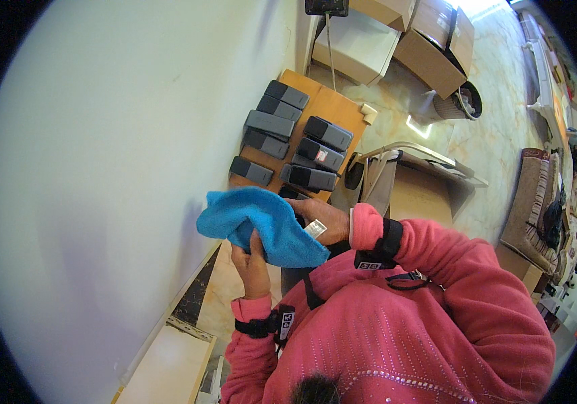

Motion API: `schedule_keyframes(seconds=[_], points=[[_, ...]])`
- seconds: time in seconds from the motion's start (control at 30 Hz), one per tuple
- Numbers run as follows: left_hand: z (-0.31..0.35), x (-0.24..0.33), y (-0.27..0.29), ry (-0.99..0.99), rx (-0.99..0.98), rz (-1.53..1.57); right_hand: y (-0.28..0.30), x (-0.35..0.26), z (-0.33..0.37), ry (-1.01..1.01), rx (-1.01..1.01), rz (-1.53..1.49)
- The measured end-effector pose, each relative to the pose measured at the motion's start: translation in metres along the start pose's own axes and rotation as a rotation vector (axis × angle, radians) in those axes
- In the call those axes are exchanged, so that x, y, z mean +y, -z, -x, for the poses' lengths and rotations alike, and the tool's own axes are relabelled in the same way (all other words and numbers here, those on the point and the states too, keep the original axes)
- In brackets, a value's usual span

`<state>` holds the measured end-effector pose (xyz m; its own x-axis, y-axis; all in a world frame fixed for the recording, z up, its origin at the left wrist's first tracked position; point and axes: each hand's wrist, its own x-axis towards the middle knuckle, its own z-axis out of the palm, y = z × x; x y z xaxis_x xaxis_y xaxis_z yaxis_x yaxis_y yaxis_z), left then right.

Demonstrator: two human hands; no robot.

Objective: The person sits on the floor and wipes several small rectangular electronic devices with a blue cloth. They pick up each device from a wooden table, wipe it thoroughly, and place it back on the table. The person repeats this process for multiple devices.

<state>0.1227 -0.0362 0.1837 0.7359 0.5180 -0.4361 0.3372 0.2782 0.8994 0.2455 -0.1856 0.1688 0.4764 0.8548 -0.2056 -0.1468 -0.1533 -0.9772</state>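
A bright blue cloth (261, 219) is bunched up in front of me, beyond the near end of the wooden table. My left hand (251, 271) grips its near side, thumb on top and the other fingers hidden beneath. At the cloth's right edge, my right hand (325, 221) is closed with its fingers reaching behind the fabric. Something dark shows between those fingers and the cloth, too covered to make out. A small white tag (316, 229) sticks out beside this hand. Several dark grey, box-shaped devices (312, 178) lie in two rows on the table (295, 79).
A pale wall (113, 168) borders the table on the left. To the right stands a metal-framed chair (426, 153). Farther off are cardboard boxes (430, 60), a white box (356, 47) and a waste basket (451, 108). A cushioned seat (527, 202) is at far right.
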Motion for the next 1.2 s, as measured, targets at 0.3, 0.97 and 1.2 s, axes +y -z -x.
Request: schedule_keyframes(seconds=[0.3,0.97,1.2], points=[[-0.027,0.038,0.014,0.267,-0.364,-0.248,0.008,-0.025,0.007,0.138,-0.195,0.332],[-0.013,0.021,0.001,0.346,-0.357,0.503,0.034,-0.076,0.02,0.296,0.083,0.054],[-0.018,0.018,-0.014,0.345,-0.378,0.572,0.026,-0.055,0.003,0.249,0.348,0.257]])
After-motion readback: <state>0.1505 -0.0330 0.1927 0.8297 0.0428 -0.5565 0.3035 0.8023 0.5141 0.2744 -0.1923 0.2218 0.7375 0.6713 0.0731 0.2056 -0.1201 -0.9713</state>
